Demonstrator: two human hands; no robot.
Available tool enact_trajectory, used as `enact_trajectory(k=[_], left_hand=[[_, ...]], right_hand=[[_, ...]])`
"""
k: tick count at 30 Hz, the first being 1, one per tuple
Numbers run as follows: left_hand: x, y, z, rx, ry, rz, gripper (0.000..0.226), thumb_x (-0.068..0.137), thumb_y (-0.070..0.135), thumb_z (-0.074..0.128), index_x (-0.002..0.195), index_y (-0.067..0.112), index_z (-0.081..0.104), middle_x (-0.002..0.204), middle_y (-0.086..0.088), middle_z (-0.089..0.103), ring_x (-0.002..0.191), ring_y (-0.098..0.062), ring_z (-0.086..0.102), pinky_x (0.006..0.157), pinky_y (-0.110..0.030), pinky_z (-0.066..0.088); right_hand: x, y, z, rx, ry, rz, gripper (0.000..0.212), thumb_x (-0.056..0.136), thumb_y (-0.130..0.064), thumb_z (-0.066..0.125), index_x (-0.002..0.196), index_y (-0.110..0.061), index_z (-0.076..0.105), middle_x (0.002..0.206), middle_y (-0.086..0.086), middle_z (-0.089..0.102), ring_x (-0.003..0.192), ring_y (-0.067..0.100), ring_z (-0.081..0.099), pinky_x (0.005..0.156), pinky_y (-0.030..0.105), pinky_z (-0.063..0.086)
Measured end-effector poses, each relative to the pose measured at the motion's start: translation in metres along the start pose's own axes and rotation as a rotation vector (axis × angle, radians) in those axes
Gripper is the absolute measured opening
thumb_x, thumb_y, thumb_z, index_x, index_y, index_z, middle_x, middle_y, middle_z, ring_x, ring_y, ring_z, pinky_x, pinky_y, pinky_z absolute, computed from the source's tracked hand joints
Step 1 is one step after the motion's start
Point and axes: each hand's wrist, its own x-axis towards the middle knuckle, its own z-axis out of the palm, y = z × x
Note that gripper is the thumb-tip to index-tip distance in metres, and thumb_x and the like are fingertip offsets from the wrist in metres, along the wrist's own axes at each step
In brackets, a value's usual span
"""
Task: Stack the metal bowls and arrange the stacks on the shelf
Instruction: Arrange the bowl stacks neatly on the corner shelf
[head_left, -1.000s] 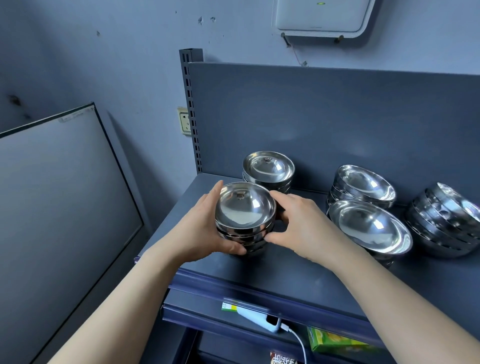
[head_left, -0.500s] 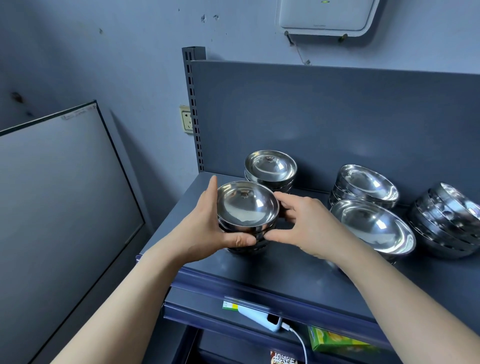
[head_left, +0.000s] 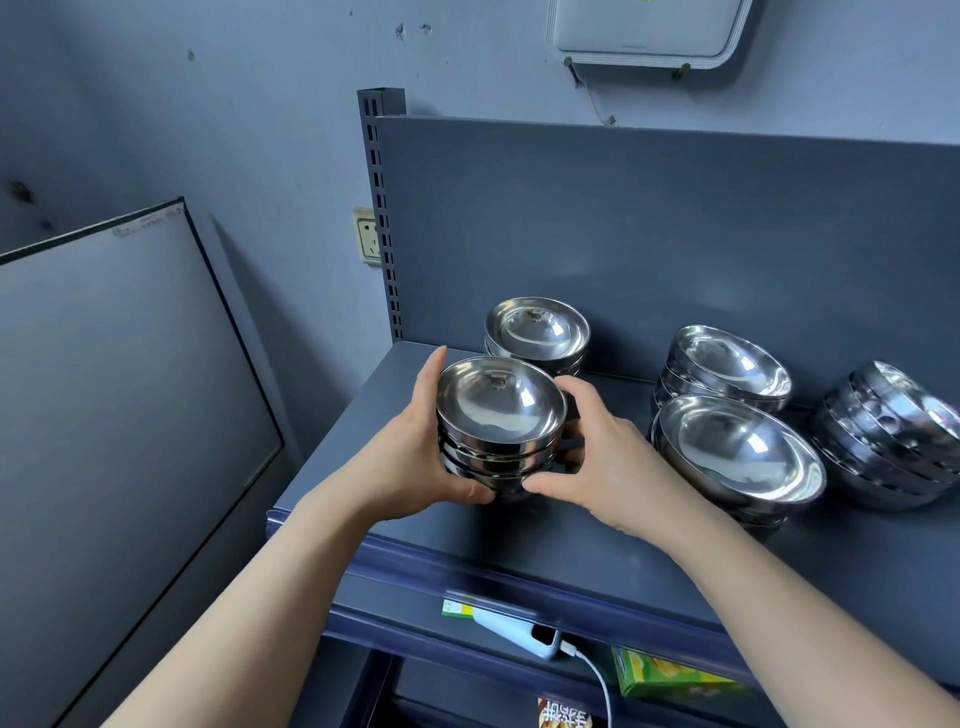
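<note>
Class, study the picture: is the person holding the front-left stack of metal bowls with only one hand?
No: the left hand and the right hand both grip the sides of that stack of bowls.

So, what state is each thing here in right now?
Front stack, upright, gripped from both sides.
Left hand, curled round the front stack.
Right hand, curled round the front stack.
Back stack, upright, untouched.
Middle front stack, appears tilted.
Middle back stack, appears tilted.
Rightmost stack, tipped toward its side.
Wall socket, nothing plugged in.
</note>
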Motion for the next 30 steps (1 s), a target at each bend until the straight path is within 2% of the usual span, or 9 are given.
enact_trajectory(k=[3, 7, 10, 13, 16, 19, 22, 25, 30], left_hand=[[0.002, 0.004, -0.002, 0.042, 0.013, 0.021, 0.138, 0.059, 0.019, 0.09, 0.147, 0.04, -0.014, 0.117, 0.022, 0.05, 0.101, -0.004, 0.052, 0.068, 0.003, 0.037], [0.005, 0.004, -0.002, 0.04, 0.006, 0.017, 0.138, 0.058, 0.018, 0.091, 0.148, 0.041, -0.012, 0.112, 0.037, 0.044, 0.104, 0.0, 0.047, 0.084, -0.014, 0.037], [0.004, 0.001, -0.001, 0.007, -0.004, 0.009, 0.137, 0.06, 0.016, 0.09, 0.148, 0.041, -0.011, 0.103, 0.051, 0.03, 0.107, 0.004, 0.044, 0.09, -0.014, 0.032], [0.002, -0.002, -0.001, -0.049, -0.013, 0.014, 0.136, 0.061, 0.025, 0.09, 0.148, 0.042, -0.013, 0.107, 0.053, 0.025, 0.112, 0.007, 0.042, 0.094, -0.015, 0.031], [-0.002, -0.002, -0.002, -0.125, -0.02, 0.013, 0.13, 0.058, 0.042, 0.085, 0.149, 0.04, -0.007, 0.111, 0.05, 0.03, 0.115, 0.005, 0.044, 0.102, -0.023, 0.038], [-0.004, -0.001, -0.002, -0.135, -0.028, 0.041, 0.105, 0.059, 0.043, 0.081, 0.139, 0.047, 0.015, 0.103, 0.06, 0.037, 0.1, 0.022, 0.05, 0.093, -0.014, 0.045], [-0.003, 0.001, -0.001, -0.137, -0.045, 0.069, 0.09, 0.059, 0.041, 0.083, 0.125, 0.057, 0.024, 0.102, 0.058, 0.044, 0.098, 0.027, 0.049, 0.088, -0.014, 0.046], [0.0, 0.0, 0.0, -0.151, -0.051, 0.079, 0.088, 0.059, 0.039, 0.085, 0.121, 0.059, 0.027, 0.106, 0.053, 0.047, 0.099, 0.024, 0.051, 0.089, -0.018, 0.047], [0.001, -0.002, 0.002, -0.142, -0.024, 0.1, 0.094, 0.06, 0.043, 0.084, 0.135, 0.046, 0.027, 0.113, 0.046, 0.049, 0.103, 0.024, 0.048, 0.082, -0.002, 0.04]], right_hand=[[-0.001, 0.004, 0.004, 0.043, 0.032, 0.021, 0.089, 0.071, -0.037, 0.082, 0.136, -0.044, 0.023, 0.108, -0.014, 0.064, 0.104, 0.008, 0.06, 0.09, 0.029, 0.049], [-0.001, 0.005, 0.004, 0.042, 0.039, 0.038, 0.091, 0.071, -0.039, 0.082, 0.138, -0.046, 0.02, 0.115, -0.01, 0.064, 0.108, 0.011, 0.059, 0.094, 0.033, 0.049], [-0.002, 0.0, 0.001, -0.02, 0.022, 0.041, 0.091, 0.075, -0.039, 0.079, 0.141, -0.044, 0.016, 0.115, -0.006, 0.063, 0.103, 0.013, 0.06, 0.088, 0.031, 0.051], [-0.004, -0.003, -0.001, -0.068, 0.018, 0.028, 0.093, 0.076, -0.041, 0.077, 0.143, -0.042, 0.013, 0.117, -0.009, 0.059, 0.103, 0.016, 0.061, 0.085, 0.029, 0.051], [-0.004, -0.004, -0.004, -0.02, 0.01, 0.014, 0.088, 0.074, -0.046, 0.076, 0.14, -0.045, 0.019, 0.118, -0.018, 0.056, 0.108, 0.01, 0.059, 0.087, 0.026, 0.048], [-0.005, -0.005, -0.004, 0.033, 0.004, 0.021, 0.084, 0.069, -0.053, 0.074, 0.136, -0.048, 0.024, 0.117, -0.017, 0.062, 0.104, 0.007, 0.061, 0.091, 0.033, 0.051], [-0.009, -0.006, -0.003, -0.009, 0.032, 0.028, 0.074, 0.075, -0.048, 0.075, 0.13, -0.046, 0.025, 0.111, -0.018, 0.062, 0.094, 0.004, 0.061, 0.082, 0.026, 0.049], [-0.012, -0.006, -0.003, -0.033, 0.058, 0.045, 0.074, 0.076, -0.05, 0.073, 0.131, -0.043, 0.023, 0.111, -0.019, 0.061, 0.096, 0.005, 0.06, 0.083, 0.027, 0.049], [-0.013, -0.009, -0.003, -0.062, 0.051, 0.054, 0.074, 0.078, -0.049, 0.072, 0.132, -0.041, 0.022, 0.117, -0.015, 0.059, 0.104, 0.008, 0.058, 0.088, 0.028, 0.047]])
